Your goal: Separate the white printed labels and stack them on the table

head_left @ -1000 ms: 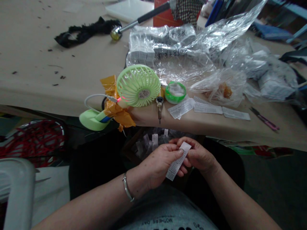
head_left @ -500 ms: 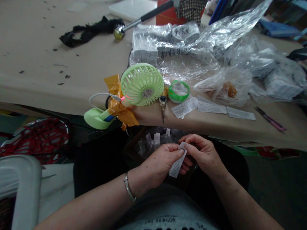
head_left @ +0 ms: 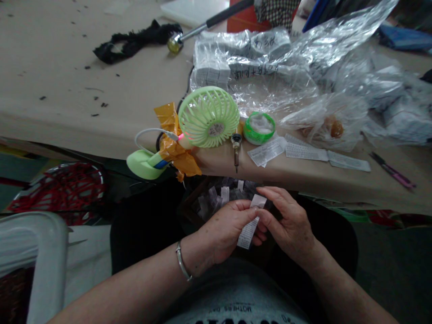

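My left hand point(head_left: 226, 231) pinches a white printed label point(head_left: 248, 231) between thumb and fingers, low over my lap. The label hangs tilted, with small print on its lower part and a plain upper end sticking out above the thumb. My right hand point(head_left: 290, 220) is beside it, thumb touching the label near my left thumb, its index finger stretched out and apart from the thumb. Beneath the hands, a box of loose label strips point(head_left: 225, 194) is partly hidden. More printed labels point(head_left: 306, 150) lie along the table's front edge.
A green fan point(head_left: 209, 118) is taped at the table edge. Beside it, a soldering iron point(head_left: 236, 150) points toward me, next to a green-rimmed tub point(head_left: 259, 128). Thread snips point(head_left: 393, 171) lie right; bagged label stacks point(head_left: 243, 58) stand behind. A grey plastic bin point(head_left: 50, 256) is at left.
My right index finger has lifted away from the label's top and straightened, leaving the upper end exposed. My left hand keeps its pinch. The camera view has shifted slightly.
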{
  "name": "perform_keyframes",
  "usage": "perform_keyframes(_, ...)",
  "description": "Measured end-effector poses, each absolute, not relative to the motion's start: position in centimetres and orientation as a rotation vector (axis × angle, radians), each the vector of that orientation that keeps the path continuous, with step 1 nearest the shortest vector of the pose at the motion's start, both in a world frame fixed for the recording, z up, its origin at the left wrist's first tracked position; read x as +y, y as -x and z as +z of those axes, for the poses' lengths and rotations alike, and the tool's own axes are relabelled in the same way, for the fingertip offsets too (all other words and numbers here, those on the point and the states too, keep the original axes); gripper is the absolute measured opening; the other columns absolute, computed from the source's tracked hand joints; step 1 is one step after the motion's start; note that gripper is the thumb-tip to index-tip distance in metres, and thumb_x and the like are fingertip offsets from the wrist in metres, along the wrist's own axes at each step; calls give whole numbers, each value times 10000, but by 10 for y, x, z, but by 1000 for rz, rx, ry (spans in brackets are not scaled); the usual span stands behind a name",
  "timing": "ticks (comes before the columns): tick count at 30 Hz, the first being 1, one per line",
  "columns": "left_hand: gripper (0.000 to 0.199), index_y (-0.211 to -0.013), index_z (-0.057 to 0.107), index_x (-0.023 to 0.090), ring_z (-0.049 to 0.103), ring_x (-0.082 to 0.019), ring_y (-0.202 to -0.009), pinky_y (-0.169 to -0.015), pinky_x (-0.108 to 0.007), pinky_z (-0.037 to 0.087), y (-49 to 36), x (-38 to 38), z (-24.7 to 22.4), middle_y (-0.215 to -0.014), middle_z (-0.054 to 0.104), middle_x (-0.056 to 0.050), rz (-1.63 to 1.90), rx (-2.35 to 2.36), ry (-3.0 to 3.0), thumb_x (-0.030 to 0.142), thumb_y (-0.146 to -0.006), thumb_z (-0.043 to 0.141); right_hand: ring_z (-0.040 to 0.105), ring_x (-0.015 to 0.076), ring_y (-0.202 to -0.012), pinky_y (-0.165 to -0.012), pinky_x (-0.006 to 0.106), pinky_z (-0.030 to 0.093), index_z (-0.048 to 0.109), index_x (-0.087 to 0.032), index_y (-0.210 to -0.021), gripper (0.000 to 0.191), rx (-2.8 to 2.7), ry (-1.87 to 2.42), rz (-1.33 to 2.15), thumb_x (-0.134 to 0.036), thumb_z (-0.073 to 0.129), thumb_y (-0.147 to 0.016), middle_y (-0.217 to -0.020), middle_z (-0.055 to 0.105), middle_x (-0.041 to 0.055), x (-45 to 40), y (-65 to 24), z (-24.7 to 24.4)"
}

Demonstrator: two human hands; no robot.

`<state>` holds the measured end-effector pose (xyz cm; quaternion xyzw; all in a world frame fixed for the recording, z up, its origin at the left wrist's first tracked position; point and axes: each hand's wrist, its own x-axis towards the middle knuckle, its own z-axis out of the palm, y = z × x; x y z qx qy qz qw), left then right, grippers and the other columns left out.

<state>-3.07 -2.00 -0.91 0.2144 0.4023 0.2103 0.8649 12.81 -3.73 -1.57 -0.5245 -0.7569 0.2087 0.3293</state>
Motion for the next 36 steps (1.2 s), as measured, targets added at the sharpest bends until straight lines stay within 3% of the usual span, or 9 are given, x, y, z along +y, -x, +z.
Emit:
perform_keyframes(13,152,-793,638,126,582,-103,-536,-550,-221,461,31,-20,-14,-621,629,-23,448,822,-415,266,-737,660,623,225,-989,-852,372,529,607,-201,-1142,271,-2005,1346,560,-249,545,-883,-1043,667,88,-37,-123,-19)
perform_keyframes(19,150,-839,632,129,573,-92,-541,-536,-202,443,34,-22,-12,-624,606,-8,483,851,-408,271,-795,612,640,208,-975,-868,352,519,571,-218,-1183,319,-1836,1368,734,-252,568,-866,-1067,671,71,-39,-122,-22)
perform_keyframes(26,220,-873,621,142,548,-93,-511,-507,-203,433,38,-24,-12,-609,596,4,576,882,-495,355,-820,604,597,113,-609,-590,216,494,629,-194,-820,137,-1285,1428,1274,-331,630,-807,-677,640,-20,-28,-116,-21)
perform_keyframes(36,186,-774,619,146,528,-102,-548,-552,-217,415,46,-23,-6,-617,592,-5,655,982,-623,300,-845,543,484,90,-488,-470,203,396,605,-186,-683,144,-1238,1423,1382,-305,651,-749,-554,559,-42,-11,-101,-19)
